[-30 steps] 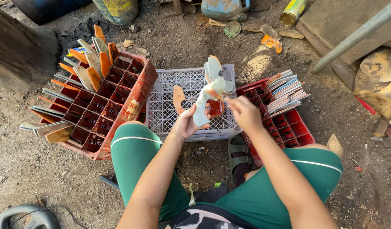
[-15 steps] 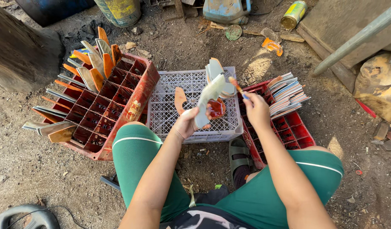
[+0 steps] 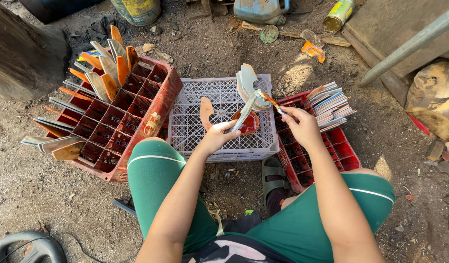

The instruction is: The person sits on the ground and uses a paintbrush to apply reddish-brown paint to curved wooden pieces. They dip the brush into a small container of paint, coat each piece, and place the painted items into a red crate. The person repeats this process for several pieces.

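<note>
The brush (image 3: pixel 269 99) has risen to the blade (image 3: pixel 245 113) tip (left hand (image 3: pixel 215 136) gripping).

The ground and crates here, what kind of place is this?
Probably an outdoor yard workshop: bare dirt ground, a red crate stuck with blades, and the left hand holding a blade that the right hand brushes.

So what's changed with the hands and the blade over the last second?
The right hand drew back to the right with its brush, now touching the upper end of the blade instead of its middle. The left hand kept hold of the blade; the crates stayed put.
</note>
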